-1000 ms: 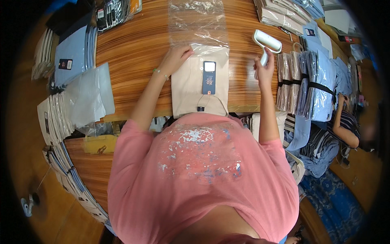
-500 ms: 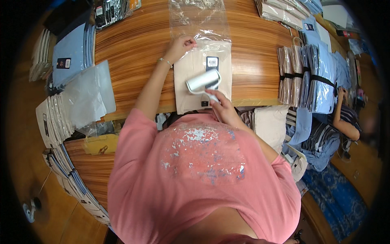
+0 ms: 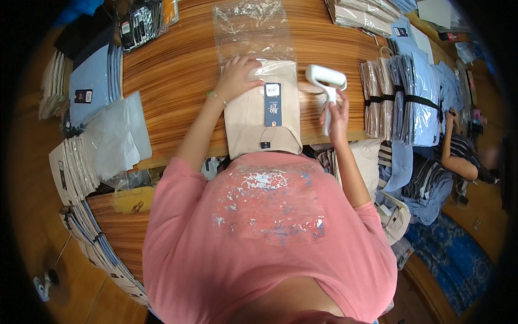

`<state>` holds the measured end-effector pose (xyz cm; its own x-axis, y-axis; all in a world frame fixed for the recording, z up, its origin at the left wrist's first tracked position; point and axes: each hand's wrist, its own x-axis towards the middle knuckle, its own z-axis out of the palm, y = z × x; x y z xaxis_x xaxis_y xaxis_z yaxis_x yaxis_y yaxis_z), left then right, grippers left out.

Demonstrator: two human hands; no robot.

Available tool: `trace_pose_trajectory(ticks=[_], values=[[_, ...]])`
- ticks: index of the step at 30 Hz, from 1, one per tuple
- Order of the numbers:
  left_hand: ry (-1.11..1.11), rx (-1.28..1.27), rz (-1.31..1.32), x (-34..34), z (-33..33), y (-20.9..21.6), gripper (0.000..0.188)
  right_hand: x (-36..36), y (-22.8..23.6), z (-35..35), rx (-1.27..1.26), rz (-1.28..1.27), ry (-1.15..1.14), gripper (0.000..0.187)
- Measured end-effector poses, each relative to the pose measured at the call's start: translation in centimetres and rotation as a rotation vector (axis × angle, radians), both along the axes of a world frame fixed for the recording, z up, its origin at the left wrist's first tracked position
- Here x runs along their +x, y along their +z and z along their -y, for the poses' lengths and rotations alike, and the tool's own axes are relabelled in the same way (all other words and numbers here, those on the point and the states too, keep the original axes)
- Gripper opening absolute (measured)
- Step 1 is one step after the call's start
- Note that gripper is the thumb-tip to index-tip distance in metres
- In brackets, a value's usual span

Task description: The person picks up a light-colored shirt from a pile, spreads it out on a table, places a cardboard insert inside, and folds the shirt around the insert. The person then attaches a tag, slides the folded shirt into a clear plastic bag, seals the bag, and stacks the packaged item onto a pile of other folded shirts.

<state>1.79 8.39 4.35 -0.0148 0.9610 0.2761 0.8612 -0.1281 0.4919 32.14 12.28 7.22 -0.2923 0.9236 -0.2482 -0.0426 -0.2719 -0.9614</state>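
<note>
A folded beige shirt (image 3: 245, 123) lies before me at the table's near edge, its collar toward me. Over its far end sits the mouth of a clear plastic bag (image 3: 253, 33), which stretches away across the wood. A dark blue hang tag (image 3: 273, 103) with a white label rests on the shirt's front. My left hand (image 3: 237, 78) lies open on the shirt's far left part, thumb and fingers spread. To the right of the shirt, my right hand (image 3: 338, 117) grips the handle of a white lint roller (image 3: 326, 77), held off the cloth with its head pointing away from me.
Strapped stacks of bagged shirts (image 3: 421, 105) stand on the right, beside a co-worker's arm (image 3: 457, 164). Blue folded shirts (image 3: 89, 81) and clear bags (image 3: 116, 135) are at left. More packed garments (image 3: 359, 19) lie far right on the wooden table (image 3: 178, 70).
My right hand has lifted the lint roller off the shirt and carried it right, uncovering the tag. My left hand has opened from a curl and spread on the shirt.
</note>
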Motion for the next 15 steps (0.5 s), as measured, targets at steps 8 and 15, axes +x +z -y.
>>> trace_pose_trajectory(ticks=[8,15], values=[[0.128,-0.023,0.236,-1.2,3.7,-0.4,0.022,-3.1,-1.6,-5.8,0.795,0.655,0.039,0.028],[0.361,-0.018,0.209,-1.0,4.8,0.2,0.033,-7.4,-3.9,-7.2,-0.057,0.373,0.343,0.024]])
